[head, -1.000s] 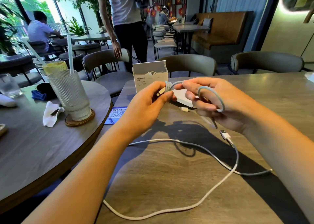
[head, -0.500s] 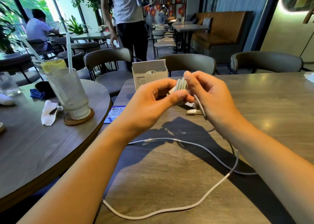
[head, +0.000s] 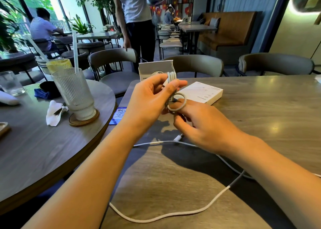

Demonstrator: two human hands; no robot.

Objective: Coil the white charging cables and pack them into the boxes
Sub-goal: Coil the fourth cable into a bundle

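Your white charging cable (head: 171, 79) is partly wound into a small coil at the centre of the frame, pinched between the thumb and fingers of your left hand (head: 149, 100). One loop circles a finger of your right hand (head: 199, 124), whose fingers curl around the strand. The loose tail trails over the bench (head: 260, 117) toward the lower middle. Behind the coil stands an open box (head: 152, 68); a flat box (head: 201, 93) lies just right.
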